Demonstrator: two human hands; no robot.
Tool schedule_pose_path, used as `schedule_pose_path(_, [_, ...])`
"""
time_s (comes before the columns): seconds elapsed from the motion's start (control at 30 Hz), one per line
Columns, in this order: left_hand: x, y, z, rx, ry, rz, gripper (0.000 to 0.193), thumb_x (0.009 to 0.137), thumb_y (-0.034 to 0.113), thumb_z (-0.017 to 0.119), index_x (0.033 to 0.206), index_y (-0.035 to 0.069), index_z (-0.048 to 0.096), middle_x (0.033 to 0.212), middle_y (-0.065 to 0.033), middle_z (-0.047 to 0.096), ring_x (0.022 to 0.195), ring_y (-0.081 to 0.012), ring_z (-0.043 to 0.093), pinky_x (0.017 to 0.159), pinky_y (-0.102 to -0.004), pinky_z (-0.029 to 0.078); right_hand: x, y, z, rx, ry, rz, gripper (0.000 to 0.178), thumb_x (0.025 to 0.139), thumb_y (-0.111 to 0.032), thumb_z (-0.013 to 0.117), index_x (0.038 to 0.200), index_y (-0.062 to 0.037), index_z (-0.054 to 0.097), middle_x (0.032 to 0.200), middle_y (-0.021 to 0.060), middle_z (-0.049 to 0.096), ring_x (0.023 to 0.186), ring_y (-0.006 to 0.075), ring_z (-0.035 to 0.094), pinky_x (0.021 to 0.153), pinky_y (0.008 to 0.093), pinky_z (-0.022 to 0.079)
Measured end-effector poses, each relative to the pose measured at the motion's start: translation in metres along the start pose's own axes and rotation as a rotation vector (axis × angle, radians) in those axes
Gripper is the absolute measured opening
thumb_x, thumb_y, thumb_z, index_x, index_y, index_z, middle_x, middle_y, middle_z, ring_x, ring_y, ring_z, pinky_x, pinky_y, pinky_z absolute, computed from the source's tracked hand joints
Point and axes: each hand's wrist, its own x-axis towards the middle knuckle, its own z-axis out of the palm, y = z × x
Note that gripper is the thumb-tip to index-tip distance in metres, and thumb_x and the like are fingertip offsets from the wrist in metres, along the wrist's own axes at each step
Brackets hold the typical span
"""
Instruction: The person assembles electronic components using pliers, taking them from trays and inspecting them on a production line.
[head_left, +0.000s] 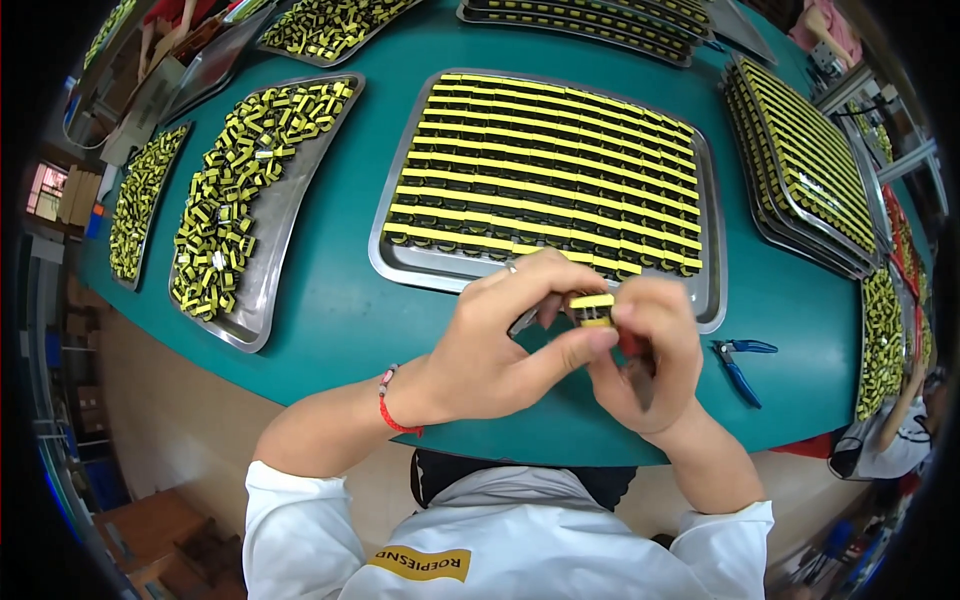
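Above the front edge of the large tray, my left hand (495,345) pinches a small yellow-and-black coil component (594,311) between thumb and fingers. The component has yellow bands above and below a dark middle. My right hand (655,350), slightly blurred, is closed at the component's right end, its fingertips touching or nearly touching it. A red object (632,345) shows between the right fingers; most of it is hidden, so its kind is unclear. Just beyond both hands, the large metal tray (712,200) holds tight rows of similar components (545,165).
Blue-handled cutters (740,370) lie on the green table (330,270) right of my right hand. At left, metal trays (290,190) hold loose components (215,235). Stacked full trays (800,165) stand at right. Parts of other people show at the edges, including a person (895,430) at right.
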Motion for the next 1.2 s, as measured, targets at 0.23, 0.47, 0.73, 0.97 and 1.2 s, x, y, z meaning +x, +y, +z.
schedule_pose_path(0.23, [-0.003, 0.002, -0.004, 0.169, 0.212, 0.073, 0.038, 0.086, 0.003, 0.074, 0.119, -0.005, 0.058, 0.101, -0.0097, 0.064, 0.077, -0.0109, 0.059, 0.062, -0.0211, 0.046, 0.018, -0.018, -0.035, 1.335, -0.406, 1.102, 0.034, 0.069, 0.009, 0.044, 0.102, 0.0043, 0.050, 0.085, 0.0239, 0.058, 0.069, 0.0313, 0.065, 0.044, 0.0296, 0.047])
schedule_pose_path(0.47, [-0.002, -0.002, -0.002, 0.200, 0.198, 0.144, 0.040, 0.082, -0.002, 0.074, 0.119, -0.004, 0.058, 0.096, -0.0108, 0.065, 0.072, -0.0131, 0.059, 0.055, -0.0230, 0.042, 0.025, -0.026, -0.030, 1.603, -0.555, 1.309, 0.031, 0.072, 0.013, 0.039, 0.101, 0.0052, 0.048, 0.096, 0.0261, 0.057, 0.086, 0.0410, 0.066, 0.063, 0.0453, 0.063])
schedule_pose_path(0.73, [-0.002, -0.006, 0.001, 0.197, 0.175, 0.161, 0.046, 0.075, -0.013, 0.067, 0.119, -0.004, 0.058, 0.090, -0.0096, 0.065, 0.068, -0.0142, 0.057, 0.052, -0.0238, 0.040, 0.026, -0.024, -0.028, 1.532, -0.601, 1.342, 0.034, 0.071, 0.012, 0.036, 0.103, 0.0049, 0.047, 0.096, 0.0253, 0.056, 0.085, 0.0403, 0.065, 0.062, 0.0473, 0.063])
schedule_pose_path(0.97, [-0.002, -0.006, 0.002, 0.215, 0.175, 0.139, 0.045, 0.074, -0.013, 0.067, 0.118, -0.005, 0.060, 0.086, -0.0091, 0.063, 0.065, -0.0141, 0.054, 0.051, -0.0253, 0.039, 0.024, -0.024, -0.027, 1.446, -0.558, 1.369, 0.029, 0.070, 0.011, 0.038, 0.097, 0.0033, 0.046, 0.089, 0.0226, 0.057, 0.072, 0.0332, 0.066, 0.047, 0.0368, 0.057])
schedule_pose_path(1.2, [-0.003, -0.005, 0.002, 0.237, 0.165, 0.099, 0.043, 0.075, -0.010, 0.068, 0.117, -0.003, 0.061, 0.085, -0.0089, 0.063, 0.064, -0.0137, 0.054, 0.051, -0.0246, 0.039, 0.021, -0.021, -0.027, 1.454, -0.559, 1.359, 0.030, 0.072, 0.011, 0.035, 0.098, 0.0019, 0.048, 0.091, 0.0163, 0.057, 0.070, 0.0242, 0.063, 0.046, 0.0296, 0.050])
